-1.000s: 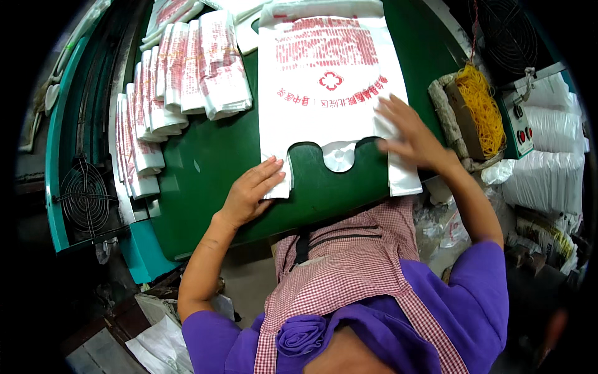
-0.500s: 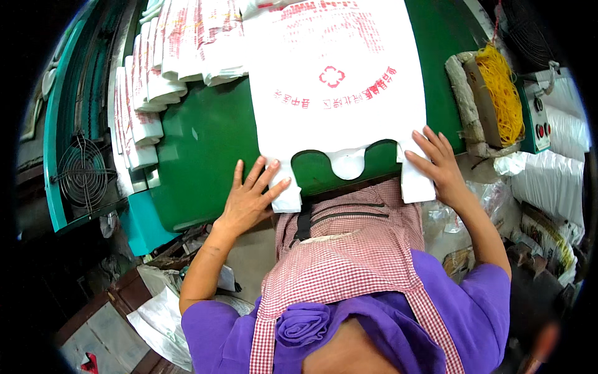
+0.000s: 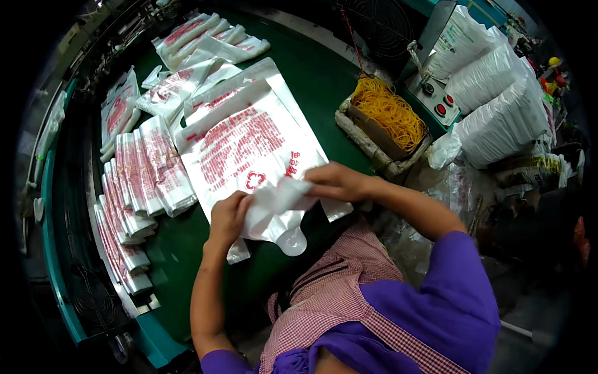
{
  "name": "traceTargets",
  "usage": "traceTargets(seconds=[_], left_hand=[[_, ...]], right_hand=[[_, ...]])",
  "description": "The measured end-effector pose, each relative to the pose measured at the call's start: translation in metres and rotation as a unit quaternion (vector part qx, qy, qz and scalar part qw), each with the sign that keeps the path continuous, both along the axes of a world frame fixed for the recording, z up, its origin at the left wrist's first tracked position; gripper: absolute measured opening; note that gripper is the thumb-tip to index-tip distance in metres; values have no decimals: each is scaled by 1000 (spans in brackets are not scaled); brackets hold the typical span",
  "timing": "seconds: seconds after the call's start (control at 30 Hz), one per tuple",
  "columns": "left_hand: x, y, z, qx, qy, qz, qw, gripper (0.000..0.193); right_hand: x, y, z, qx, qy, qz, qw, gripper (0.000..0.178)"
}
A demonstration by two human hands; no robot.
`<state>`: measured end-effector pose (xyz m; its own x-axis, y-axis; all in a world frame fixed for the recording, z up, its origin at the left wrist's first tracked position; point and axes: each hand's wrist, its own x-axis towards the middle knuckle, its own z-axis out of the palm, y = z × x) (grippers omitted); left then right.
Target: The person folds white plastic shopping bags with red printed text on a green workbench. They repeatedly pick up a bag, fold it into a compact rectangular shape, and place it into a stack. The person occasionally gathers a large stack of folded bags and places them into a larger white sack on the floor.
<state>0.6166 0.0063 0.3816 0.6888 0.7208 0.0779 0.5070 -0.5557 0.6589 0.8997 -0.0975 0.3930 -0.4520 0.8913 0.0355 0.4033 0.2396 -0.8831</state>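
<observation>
White plastic carrier bags [image 3: 243,149] with red print lie stacked on the green table [image 3: 171,255] in front of me. Their rounded centre tab and handle ends point toward me. My left hand [image 3: 229,217] is closed on a handle strip at the stack's near left, bending it inward. My right hand [image 3: 335,182] pinches another strip at the near right, also turned in over the bags. The two raised strips meet between my hands and are blurred by motion. Other handle ends lie flat under them.
Rows of folded printed bags [image 3: 165,168] line the table's left side, with more bags [image 3: 205,40] at the far end. A box of yellow rubber bands [image 3: 386,115] sits at the right edge, beside a control box [image 3: 436,103] with red buttons. White sacks [image 3: 507,118] stand farther right.
Both hands have come together from the outer handle ends, lifting strips inward. The head view has turned, so the bags now lie slanted and more of the table shows.
</observation>
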Motion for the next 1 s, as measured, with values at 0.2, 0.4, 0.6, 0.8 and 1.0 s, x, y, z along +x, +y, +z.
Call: traceTargets(seconds=[0.2, 0.4, 0.6, 0.8, 1.0], left_hand=[[0, -25, -26, 188, 74, 16, 979, 38], [-15, -87, -12, 176, 120, -138, 967, 58], [-1, -39, -32, 150, 11, -61, 987, 31], [11, 62, -29, 44, 100, 9, 994, 28], [11, 27, -28, 386, -41, 19, 921, 24]], right_hand=[[-61, 49, -48, 64, -185, -75, 978, 38], [-71, 33, -60, 236, -288, -6, 928, 32], [-33, 54, -25, 91, -253, -25, 963, 52], [-53, 66, -15, 249, -140, -45, 957, 59], [-45, 77, -50, 195, -390, -53, 898, 77]])
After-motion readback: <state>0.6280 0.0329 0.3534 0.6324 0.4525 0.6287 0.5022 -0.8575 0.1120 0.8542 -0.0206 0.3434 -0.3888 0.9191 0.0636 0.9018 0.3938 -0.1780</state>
